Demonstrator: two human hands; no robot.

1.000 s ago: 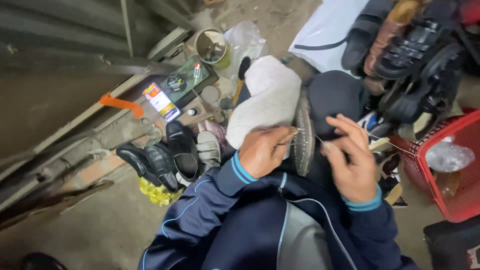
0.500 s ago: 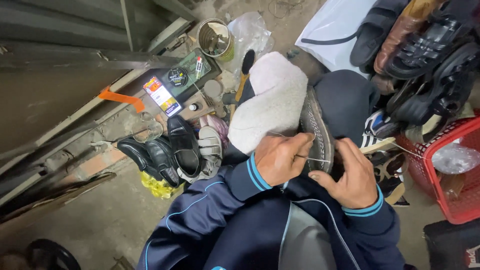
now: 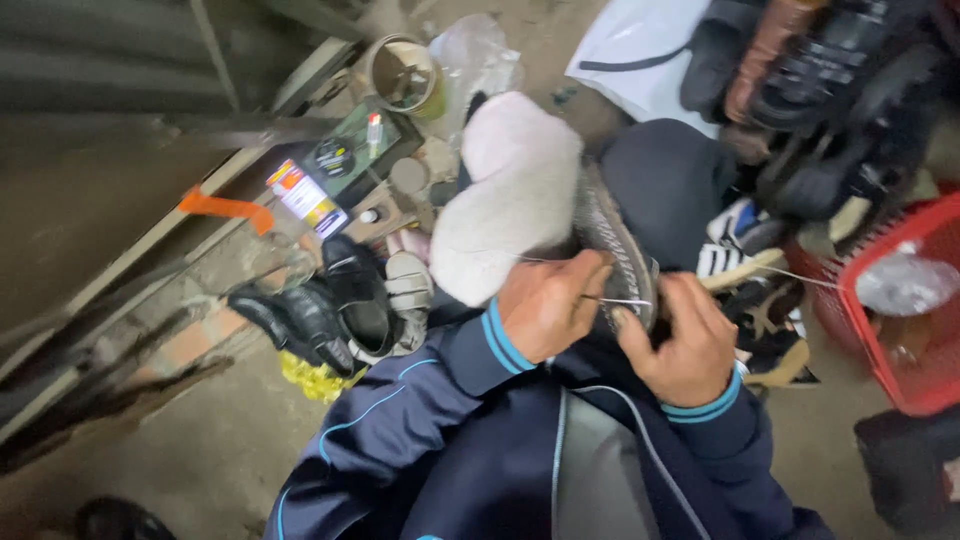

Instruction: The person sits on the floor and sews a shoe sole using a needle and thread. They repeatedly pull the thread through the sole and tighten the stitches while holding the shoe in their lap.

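Observation:
A shoe with a pale grey upper (image 3: pixel 510 200) and a dark ridged sole (image 3: pixel 612 240) rests sole-side toward me on my lap. My left hand (image 3: pixel 548 305) grips the sole's near edge and pinches a thin white thread (image 3: pixel 620 299) between its fingers. My right hand (image 3: pixel 678 340) holds the sole from the other side, fingers curled over the edge, touching the same thread. The thread runs on to the right toward the red basket. Both arms wear dark blue sleeves with light blue cuffs.
Black shoes (image 3: pixel 310 310) and a beige sandal (image 3: pixel 408 300) lie at left on the ground. A round tin (image 3: pixel 403 75), small tubes and a box sit above them. A red plastic basket (image 3: pixel 930 300) stands right, a shoe pile (image 3: pixel 820 90) upper right.
My hands have come closer together on the sole. The left hand moved right along the edge and the thread between them is drawn shorter. The view has tilted slightly.

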